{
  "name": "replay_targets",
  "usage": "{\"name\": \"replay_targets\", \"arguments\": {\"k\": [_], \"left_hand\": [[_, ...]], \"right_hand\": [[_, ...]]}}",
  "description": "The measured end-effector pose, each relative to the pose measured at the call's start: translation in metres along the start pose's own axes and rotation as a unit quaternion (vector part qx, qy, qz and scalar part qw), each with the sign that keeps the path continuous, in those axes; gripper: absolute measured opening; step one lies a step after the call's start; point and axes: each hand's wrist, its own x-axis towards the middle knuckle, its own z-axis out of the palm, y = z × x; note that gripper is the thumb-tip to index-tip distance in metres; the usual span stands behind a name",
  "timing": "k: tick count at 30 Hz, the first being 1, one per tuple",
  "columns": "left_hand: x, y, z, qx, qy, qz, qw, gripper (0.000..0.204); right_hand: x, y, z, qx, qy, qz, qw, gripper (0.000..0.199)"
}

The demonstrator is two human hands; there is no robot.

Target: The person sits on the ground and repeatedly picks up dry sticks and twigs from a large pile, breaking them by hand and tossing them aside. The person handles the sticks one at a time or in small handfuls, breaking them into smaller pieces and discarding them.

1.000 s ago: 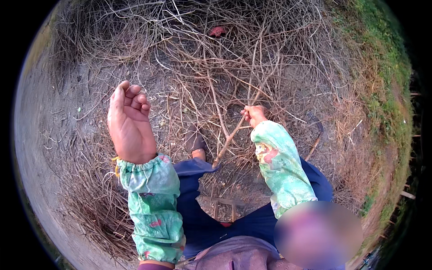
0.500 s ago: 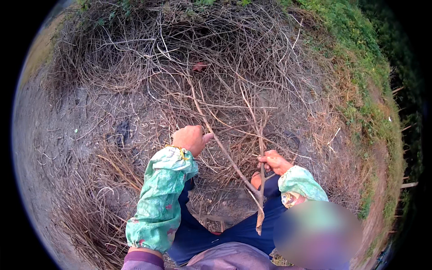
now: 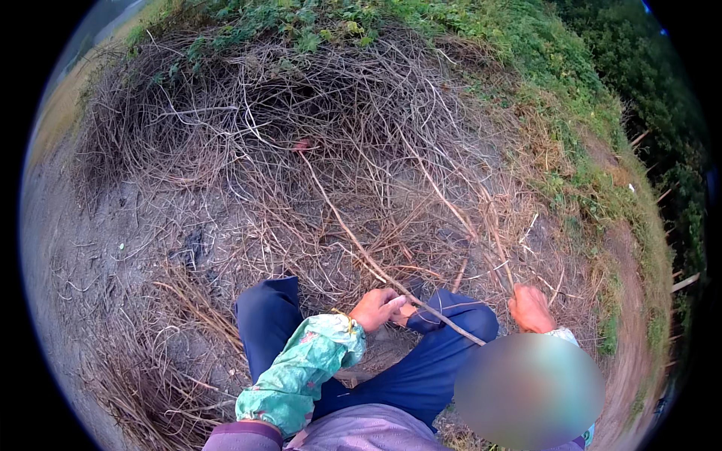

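A long, thin bare branch (image 3: 344, 228) slants from the brush pile down across my right thigh. Its lower end runs up to a blurred patch that hides what lies there. My left hand (image 3: 377, 308) is closed on this branch low down, thumb against it, above the gap between my legs. Farther right, my right hand (image 3: 530, 310) is wrapped round the lower part of an upright stick (image 3: 499, 244), beside my right knee. Twiggy stems stand close to that stick. Much of my right forearm is behind the blur.
A wide heap of dry, tangled brush (image 3: 301, 98) lies ahead, with green plants (image 3: 308, 34) behind it. Loose sticks (image 3: 143, 398) are piled at the lower left. A grassy bank (image 3: 594, 165) runs along the right. Bare soil (image 3: 98, 240) stretches to the left.
My right hand has moved right and down with its stick, away from the long branch. My left hand has come down and right along the branch. The two limbs, joined in a fork before, now stand apart.
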Motion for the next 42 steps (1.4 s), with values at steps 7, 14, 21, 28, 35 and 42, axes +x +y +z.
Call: {"name": "replay_targets", "arguments": {"k": [7, 14, 21, 28, 35, 42], "left_hand": [[-0.004, 0.039, 0.061, -0.078, -0.072, 0.007, 0.994, 0.033], [0.007, 0.139, 0.045, -0.207, 0.136, 0.22, 0.943, 0.046], [-0.012, 0.242, -0.009, -0.349, 0.186, 0.414, 0.82, 0.034], [-0.03, 0.181, -0.023, -0.293, 0.173, 0.328, 0.882, 0.037], [-0.053, 0.096, 0.028, -0.228, 0.304, 0.337, 0.862, 0.031], [-0.086, 0.08, 0.047, -0.192, 0.339, 0.345, 0.854, 0.035]], "right_hand": [[-0.021, 0.065, -0.039, -0.053, 0.208, 0.025, 0.976, 0.02], [0.012, -0.001, -0.045, 0.16, 0.38, -0.037, 0.91, 0.018], [0.098, -0.153, -0.007, 0.425, 0.356, -0.063, 0.83, 0.018], [0.134, -0.269, 0.08, 0.749, 0.079, 0.089, 0.652, 0.038], [0.161, -0.233, 0.197, 0.667, 0.147, 0.249, 0.686, 0.044], [0.173, -0.256, 0.227, 0.658, 0.063, 0.311, 0.683, 0.045]]}}
